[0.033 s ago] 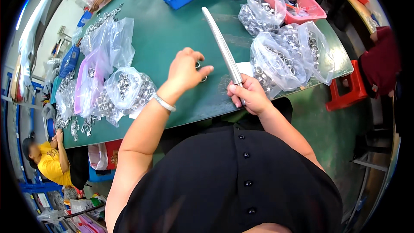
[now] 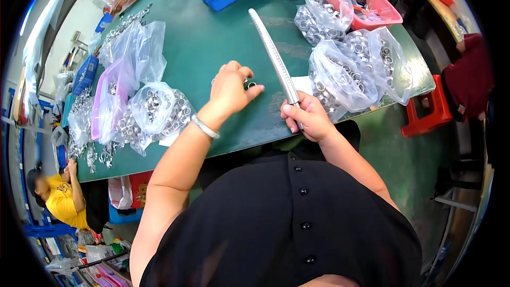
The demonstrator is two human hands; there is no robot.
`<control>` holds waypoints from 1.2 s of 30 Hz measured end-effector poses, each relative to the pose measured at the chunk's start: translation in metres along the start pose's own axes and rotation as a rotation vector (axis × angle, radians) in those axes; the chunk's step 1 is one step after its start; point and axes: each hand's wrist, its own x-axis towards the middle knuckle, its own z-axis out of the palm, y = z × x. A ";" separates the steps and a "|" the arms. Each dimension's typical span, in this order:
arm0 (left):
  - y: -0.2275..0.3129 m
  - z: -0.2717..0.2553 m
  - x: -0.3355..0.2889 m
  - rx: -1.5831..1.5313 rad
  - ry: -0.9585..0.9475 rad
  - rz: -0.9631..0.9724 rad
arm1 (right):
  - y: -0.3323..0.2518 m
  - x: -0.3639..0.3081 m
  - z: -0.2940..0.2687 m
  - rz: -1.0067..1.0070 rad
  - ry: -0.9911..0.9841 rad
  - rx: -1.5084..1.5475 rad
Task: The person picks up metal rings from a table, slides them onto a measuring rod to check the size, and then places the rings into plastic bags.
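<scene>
My right hand (image 2: 307,116) is closed round the handle of a ring mandrel (image 2: 273,53), a long tapered metal rod with marks along it. The rod tilts up and to the left, with no ring showing on it. My left hand (image 2: 229,89), a pale bracelet (image 2: 204,126) at its wrist, hovers low over the green table. Its fingers are bent, with the thumb apart from them. Close by the thumb and fingertips lies a small silver ring (image 2: 252,85). Part of another ring shows at the hand's left edge; the palm hides whatever else is below.
Clear plastic bags of rings (image 2: 342,77) lie at the right, and others (image 2: 159,109) at the left beside a purple tray (image 2: 101,101). A blue bin (image 2: 223,1) and a pink basket (image 2: 385,8) stand farther back. Two people sit at the left. A red stool (image 2: 433,109) stands right of the table.
My left hand has shifted very slightly to the right, and the rings by its fingers show a little differently. My right hand and the mandrel stay put.
</scene>
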 end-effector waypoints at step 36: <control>-0.022 -0.008 0.002 -1.657 0.022 -0.074 | -0.007 -0.001 0.008 0.100 -0.138 -0.288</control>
